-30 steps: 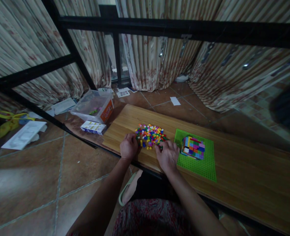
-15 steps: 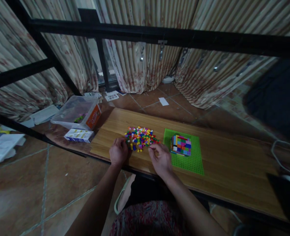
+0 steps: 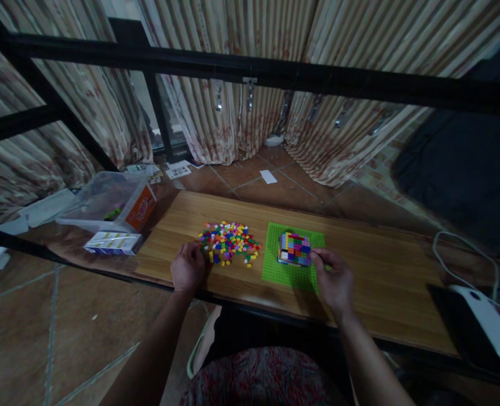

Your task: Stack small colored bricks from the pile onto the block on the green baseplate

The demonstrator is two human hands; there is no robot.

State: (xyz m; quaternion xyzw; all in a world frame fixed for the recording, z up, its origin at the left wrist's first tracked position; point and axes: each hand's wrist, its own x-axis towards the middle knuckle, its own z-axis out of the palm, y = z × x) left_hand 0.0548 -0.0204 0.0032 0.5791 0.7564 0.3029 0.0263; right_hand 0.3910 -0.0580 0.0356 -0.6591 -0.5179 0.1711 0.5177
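Right hand (image 3: pixel 334 278) now at the right edge of the green board (image 3: pixel 284 274); half a second ago it was left of the board, at the loose bricks (image 3: pixel 228 240). Left hand (image 3: pixel 187 267) remains left of the board, beside those bricks. Right thumb and forefinger nearly meet; cannot tell whether a brick is between them. Left fingers curled, tips hidden, grip unclear. Plastic tub (image 3: pixel 141 209), well left of board: contents blurred. Built block (image 3: pixel 294 249) sits on the board, close by the right fingertips, well apart from the left hand.
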